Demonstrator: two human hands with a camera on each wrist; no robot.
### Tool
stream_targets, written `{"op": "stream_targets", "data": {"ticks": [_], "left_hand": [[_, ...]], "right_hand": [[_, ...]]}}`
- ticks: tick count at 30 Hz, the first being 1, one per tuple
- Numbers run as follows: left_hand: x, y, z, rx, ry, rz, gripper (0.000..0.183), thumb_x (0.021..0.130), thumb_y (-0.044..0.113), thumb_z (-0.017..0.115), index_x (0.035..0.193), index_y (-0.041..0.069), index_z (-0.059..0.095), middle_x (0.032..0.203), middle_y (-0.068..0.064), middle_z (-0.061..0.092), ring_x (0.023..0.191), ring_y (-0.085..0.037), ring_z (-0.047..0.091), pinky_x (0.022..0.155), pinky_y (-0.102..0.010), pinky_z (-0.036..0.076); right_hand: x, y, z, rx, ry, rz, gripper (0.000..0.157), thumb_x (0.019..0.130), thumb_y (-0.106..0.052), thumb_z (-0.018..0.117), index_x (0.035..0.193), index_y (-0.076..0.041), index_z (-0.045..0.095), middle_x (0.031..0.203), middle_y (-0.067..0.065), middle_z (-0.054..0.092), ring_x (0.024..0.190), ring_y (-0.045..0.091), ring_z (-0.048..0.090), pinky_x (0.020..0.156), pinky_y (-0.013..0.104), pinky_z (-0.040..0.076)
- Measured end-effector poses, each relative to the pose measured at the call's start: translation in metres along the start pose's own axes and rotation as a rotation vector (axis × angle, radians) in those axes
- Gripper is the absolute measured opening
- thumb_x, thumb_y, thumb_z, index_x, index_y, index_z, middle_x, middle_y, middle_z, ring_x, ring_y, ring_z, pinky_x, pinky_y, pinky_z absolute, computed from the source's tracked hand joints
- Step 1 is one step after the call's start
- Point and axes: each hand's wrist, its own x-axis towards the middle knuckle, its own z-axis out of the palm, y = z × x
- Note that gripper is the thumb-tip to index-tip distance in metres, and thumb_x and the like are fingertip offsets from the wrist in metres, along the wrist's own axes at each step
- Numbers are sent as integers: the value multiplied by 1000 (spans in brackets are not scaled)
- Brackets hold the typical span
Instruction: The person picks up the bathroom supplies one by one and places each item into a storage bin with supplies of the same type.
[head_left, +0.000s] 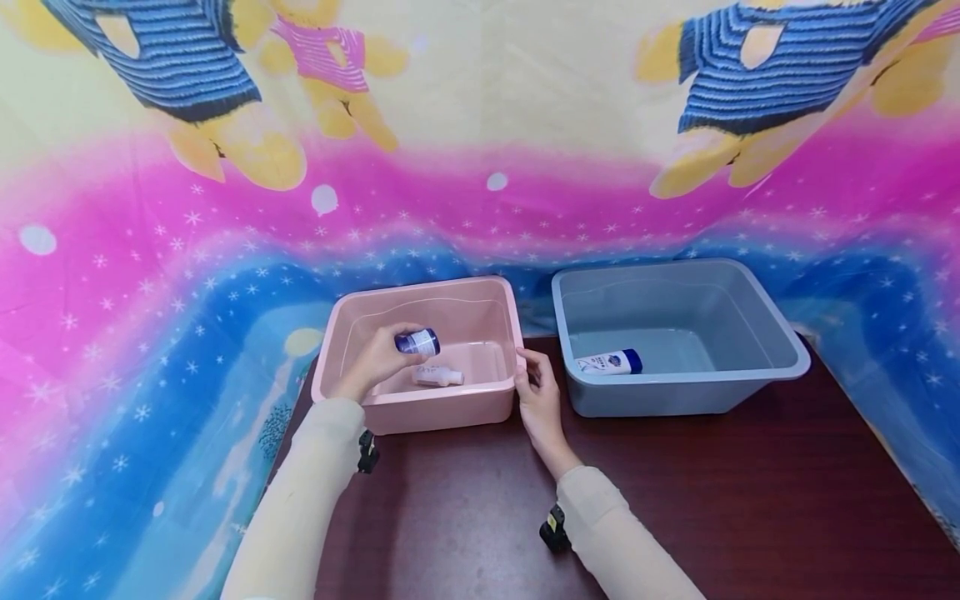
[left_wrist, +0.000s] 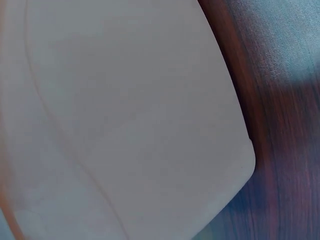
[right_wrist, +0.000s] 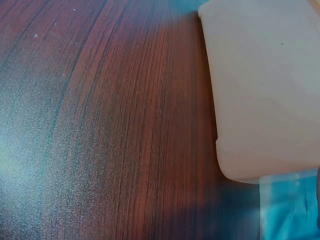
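Note:
In the head view my left hand grips a dark blue bottle with a pale label, tilted over the inside of the pink bin. Below it a small clear bottle with a white cap lies on the bin's floor. My right hand holds the bin's right rim, thumb and fingers at its edge. The left wrist view is filled mostly by the bin's outer wall; neither hand appears in the wrist views.
A grey-blue bin stands to the right of the pink one. Inside it lies a white bottle with a dark blue cap. Both bins are on a dark wood table, with a patterned cloth hanging behind and at the sides.

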Motion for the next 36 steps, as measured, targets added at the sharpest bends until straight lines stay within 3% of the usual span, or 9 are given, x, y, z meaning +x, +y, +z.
{"op": "stream_targets", "data": {"ticks": [13,23,27,31,36], "left_hand": [[0,-11,5,-27,-132,-19,54,80,3,78,130,-7,58,124,-25,61,105,-35,60,94,-46,49],[0,-17,8,6,-161,-17,54,80,1,79,129,-9,58,123,-26,62,105,-35,60,95,-46,48],[0,-18,8,23,-170,-16,55,80,0,78,130,-9,58,124,-27,61,106,-36,60,95,-47,48],[-1,-17,6,25,-156,-9,54,79,-3,77,129,-10,58,124,-28,61,106,-38,60,96,-49,47],[1,-15,2,24,-94,49,38,89,-4,65,125,-14,58,122,-30,61,109,-43,59,97,-51,47]], "right_hand": [[-1,-7,1,17,8,-15,27,97,7,53,123,12,54,124,35,54,116,38,52,101,53,39],[-2,-6,2,25,0,-2,28,96,9,52,124,10,55,124,35,54,117,43,52,99,53,41],[-3,-6,1,24,-3,2,28,96,8,53,124,10,55,124,35,54,117,43,52,97,45,44],[-3,-7,2,22,-6,-3,28,96,7,54,124,11,54,124,34,55,115,42,53,93,28,45],[-2,-8,2,24,-5,-19,27,96,8,53,124,11,54,124,34,55,115,45,51,91,20,43]]}}
